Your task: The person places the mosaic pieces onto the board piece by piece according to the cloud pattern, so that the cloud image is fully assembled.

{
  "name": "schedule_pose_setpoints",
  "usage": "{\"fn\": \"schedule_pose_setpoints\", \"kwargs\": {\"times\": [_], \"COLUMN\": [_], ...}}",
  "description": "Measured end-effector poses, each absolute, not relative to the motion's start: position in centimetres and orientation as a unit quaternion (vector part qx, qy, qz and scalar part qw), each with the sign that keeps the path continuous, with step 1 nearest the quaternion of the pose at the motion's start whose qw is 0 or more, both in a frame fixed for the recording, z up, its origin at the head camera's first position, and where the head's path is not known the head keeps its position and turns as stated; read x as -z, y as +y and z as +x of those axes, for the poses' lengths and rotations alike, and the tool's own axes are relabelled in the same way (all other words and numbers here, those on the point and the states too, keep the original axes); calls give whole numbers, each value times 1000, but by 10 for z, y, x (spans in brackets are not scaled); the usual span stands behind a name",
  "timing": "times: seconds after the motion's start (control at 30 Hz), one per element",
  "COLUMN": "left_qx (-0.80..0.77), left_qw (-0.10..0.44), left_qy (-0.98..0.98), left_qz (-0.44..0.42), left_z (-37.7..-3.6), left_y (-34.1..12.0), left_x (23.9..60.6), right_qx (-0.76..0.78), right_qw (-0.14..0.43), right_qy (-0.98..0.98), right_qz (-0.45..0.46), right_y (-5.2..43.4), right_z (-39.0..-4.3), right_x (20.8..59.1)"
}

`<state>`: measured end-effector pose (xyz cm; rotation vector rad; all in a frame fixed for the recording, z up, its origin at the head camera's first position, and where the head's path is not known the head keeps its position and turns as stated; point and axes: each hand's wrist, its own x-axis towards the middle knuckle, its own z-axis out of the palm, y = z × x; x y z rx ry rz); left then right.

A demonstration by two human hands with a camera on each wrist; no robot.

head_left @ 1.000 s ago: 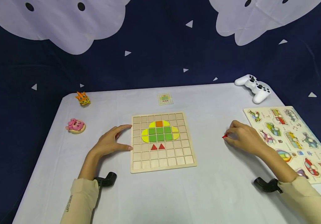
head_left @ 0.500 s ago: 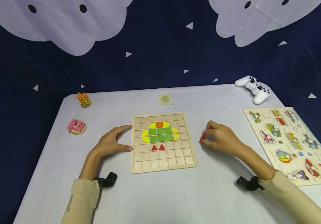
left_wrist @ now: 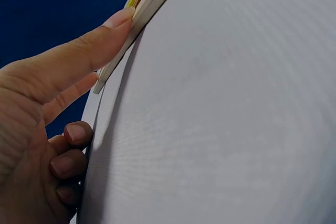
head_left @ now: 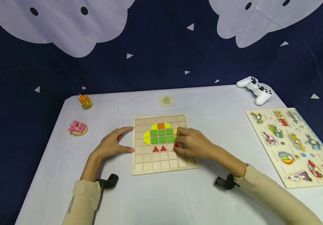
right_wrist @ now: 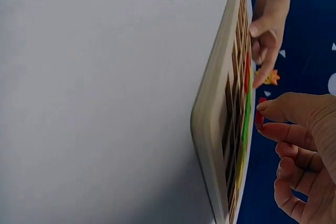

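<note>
We hold a small red piece (head_left: 175,146) pinched between the thumb and forefinger of our right hand (head_left: 193,142), the other fingers loosely curled beneath, and it hovers just above the wooden grid board (head_left: 164,168), beside the two red triangles (head_left: 159,148) already seated in the row under the green squares (head_left: 161,136). In the right wrist view the red piece (right_wrist: 259,115) sits at our fingertips, clear of the board's surface, so it is not yet down in a cell. Our left hand (head_left: 112,144) holds nothing: its fingers lie straight, the thumb and a fingertip resting against the board's left edge (left_wrist: 137,13) and steadying it on the white table (head_left: 212,106). To seat the piece well, we judge it best to keep that left hand braced, line the piece up with the empty cell next to the triangles, turn it to match them, lower it flat and release only once it rests inside the cell walls. The small pattern card (head_left: 166,100) at the far side can confirm the orientation.
</note>
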<state>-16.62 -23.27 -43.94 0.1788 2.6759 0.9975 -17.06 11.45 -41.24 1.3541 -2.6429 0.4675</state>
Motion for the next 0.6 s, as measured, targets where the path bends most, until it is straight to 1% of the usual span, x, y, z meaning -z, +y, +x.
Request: {"fn": "schedule_pose_setpoints", "kwargs": {"times": [0.27, 0.6], "left_qx": [-349, -349], "left_qw": [137, 133], "left_qy": [925, 926], "left_qz": [64, 62], "left_z": [-165, -162], "left_y": [-233, -235], "left_x": [441, 441], "right_qx": [-132, -165], "right_qw": [53, 25], "right_qy": [-880, -880], "right_qz": [454, 445], "right_y": [98, 96], "right_z": [-173, -171], "right_x": [419, 423]}}
